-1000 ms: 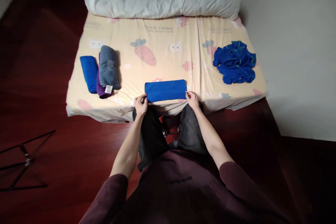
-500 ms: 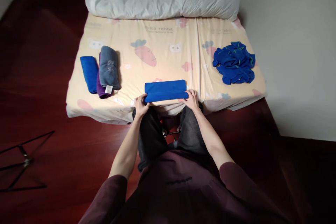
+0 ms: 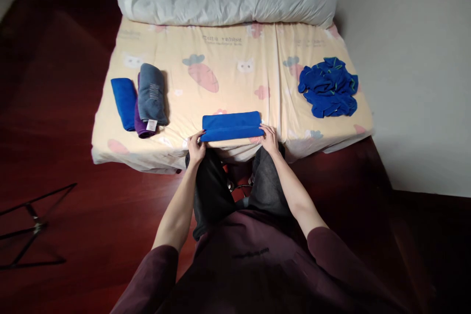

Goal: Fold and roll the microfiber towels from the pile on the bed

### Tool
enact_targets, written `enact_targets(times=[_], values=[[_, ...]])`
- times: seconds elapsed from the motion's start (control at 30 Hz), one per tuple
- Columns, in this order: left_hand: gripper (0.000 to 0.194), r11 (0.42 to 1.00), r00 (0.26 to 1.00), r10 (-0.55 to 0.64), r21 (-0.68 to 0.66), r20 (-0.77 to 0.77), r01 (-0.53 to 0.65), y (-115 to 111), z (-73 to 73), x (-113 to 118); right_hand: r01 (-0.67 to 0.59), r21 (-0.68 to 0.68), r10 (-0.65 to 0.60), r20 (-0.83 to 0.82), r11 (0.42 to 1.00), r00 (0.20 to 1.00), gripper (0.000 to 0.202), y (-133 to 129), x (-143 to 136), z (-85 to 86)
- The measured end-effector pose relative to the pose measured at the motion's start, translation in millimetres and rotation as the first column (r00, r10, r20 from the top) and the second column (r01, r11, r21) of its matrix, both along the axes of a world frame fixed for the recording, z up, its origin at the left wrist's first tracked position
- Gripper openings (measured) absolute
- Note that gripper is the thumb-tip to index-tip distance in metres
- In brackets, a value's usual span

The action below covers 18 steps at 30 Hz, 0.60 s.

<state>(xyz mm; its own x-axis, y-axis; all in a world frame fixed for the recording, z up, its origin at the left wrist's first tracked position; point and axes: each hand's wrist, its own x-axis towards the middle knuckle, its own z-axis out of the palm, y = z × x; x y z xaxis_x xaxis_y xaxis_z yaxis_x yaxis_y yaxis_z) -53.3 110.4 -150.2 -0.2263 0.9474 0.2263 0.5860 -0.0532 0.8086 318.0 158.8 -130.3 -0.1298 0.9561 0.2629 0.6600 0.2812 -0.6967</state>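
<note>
A folded blue towel (image 3: 231,122) lies as a long narrow strip near the front edge of the bed, with a fold line running along its length. My left hand (image 3: 196,148) pinches its left end at the near corner. At the opposite end, my right hand (image 3: 269,139) has its fingers closed on the right corner. The towel's underside is hidden.
Left on the bed are a rolled blue towel (image 3: 124,104), a purple one (image 3: 142,125) partly covered, and a grey one (image 3: 152,93). A crumpled blue cloth heap (image 3: 328,88) lies right. Behind is a grey quilt (image 3: 228,5). A black stand (image 3: 37,228) is on the floor.
The near edge of the folded towel has moved slightly away from me and lies flatter. My left thumb has drawn back from under that edge; the other towels stay put.
</note>
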Motion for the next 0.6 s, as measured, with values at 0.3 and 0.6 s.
enact_targets(times=[0.3, 0.6], values=[[0.037, 0.999, 0.999, 0.043, -0.012, 0.022, -0.043, -1, -1.9, -2, 0.009, 0.023, -0.008, -0.039, 1.0, 0.999, 0.052, -1, 0, 3.0], [0.036, 0.979, 0.979, 0.197, -0.07, 0.047, -0.193, 4, -14.9, -4, 0.087, -0.026, -0.088, -0.019, 0.996, 0.996, 0.032, 0, -1, -2.5]])
